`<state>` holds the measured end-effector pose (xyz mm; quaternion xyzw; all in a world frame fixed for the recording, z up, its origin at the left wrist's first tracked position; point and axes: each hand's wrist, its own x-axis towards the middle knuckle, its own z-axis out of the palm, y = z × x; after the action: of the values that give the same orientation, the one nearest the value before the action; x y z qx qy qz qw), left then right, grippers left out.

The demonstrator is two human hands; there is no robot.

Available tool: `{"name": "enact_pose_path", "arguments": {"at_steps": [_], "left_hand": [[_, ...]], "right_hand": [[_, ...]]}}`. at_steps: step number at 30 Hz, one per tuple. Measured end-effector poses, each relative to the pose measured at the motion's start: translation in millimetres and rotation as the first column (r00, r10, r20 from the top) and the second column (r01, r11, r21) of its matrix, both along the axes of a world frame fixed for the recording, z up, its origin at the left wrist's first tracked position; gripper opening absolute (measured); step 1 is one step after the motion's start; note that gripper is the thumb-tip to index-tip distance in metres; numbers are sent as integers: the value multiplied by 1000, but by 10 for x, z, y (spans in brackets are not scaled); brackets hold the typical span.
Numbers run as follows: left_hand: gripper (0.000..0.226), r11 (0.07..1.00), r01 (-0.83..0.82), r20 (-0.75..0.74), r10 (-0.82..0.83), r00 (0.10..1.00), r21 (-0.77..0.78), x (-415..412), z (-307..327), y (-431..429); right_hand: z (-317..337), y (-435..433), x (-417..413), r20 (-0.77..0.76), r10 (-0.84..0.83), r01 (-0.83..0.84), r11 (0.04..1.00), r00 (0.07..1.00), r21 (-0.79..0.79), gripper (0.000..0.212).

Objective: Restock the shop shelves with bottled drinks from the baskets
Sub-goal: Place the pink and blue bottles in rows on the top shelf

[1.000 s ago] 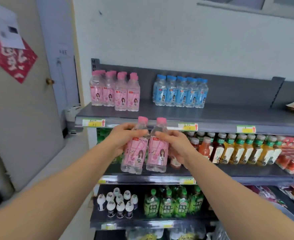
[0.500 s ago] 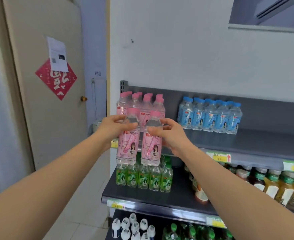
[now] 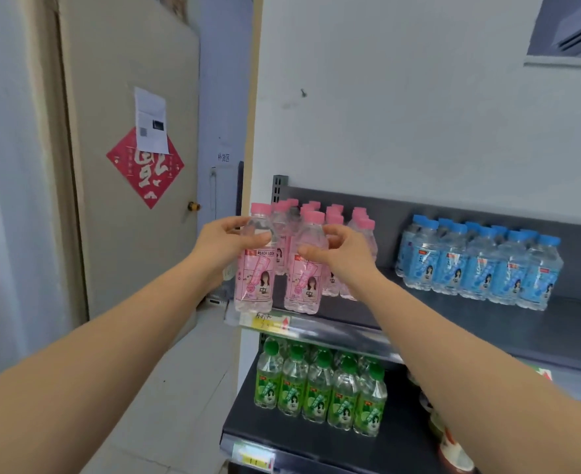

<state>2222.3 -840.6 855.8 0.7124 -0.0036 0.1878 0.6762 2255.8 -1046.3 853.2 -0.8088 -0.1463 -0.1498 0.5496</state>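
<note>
Gripping one clear pink-capped plastic soda bottle (image 3: 254, 278) in your left hand (image 3: 226, 246), its twin (image 3: 303, 282) in your right hand (image 3: 342, 256), fingers curled round both, you hold them at the front of the grey metal shelf (image 3: 470, 325), neither placed yet.

Both bare arms stretch forward, wrists nearly straight. The left grip (image 3: 224, 246) curls thumb and fingers round the left pink bottle (image 3: 254, 278) near its shoulder. The right grip (image 3: 345, 255) clasps the right pink bottle (image 3: 303, 282) likewise, thumb in front.
</note>
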Motion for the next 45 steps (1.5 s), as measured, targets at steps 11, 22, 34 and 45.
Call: {"name": "enact_pose_path", "arguments": {"at_steps": [11,22,34,45], "left_hand": [[63,993,117,9,-117,993,18,682,96,421],[58,990,143,2,-143,990,-2,978,8,359],[57,990,143,13,-143,990,-16,1107,-52,270],[65,990,139,33,-139,990,-2,1207,-92,212]], "right_hand": [[97,501,658,191,-220,284,847,957,-449,75],[116,577,728,326,-314,453,608,892,-652,56],[109,456,792,555,-253,609,396,792,-688,78],[149,369,843,593,-207,624,359,778,-694,76]]}}
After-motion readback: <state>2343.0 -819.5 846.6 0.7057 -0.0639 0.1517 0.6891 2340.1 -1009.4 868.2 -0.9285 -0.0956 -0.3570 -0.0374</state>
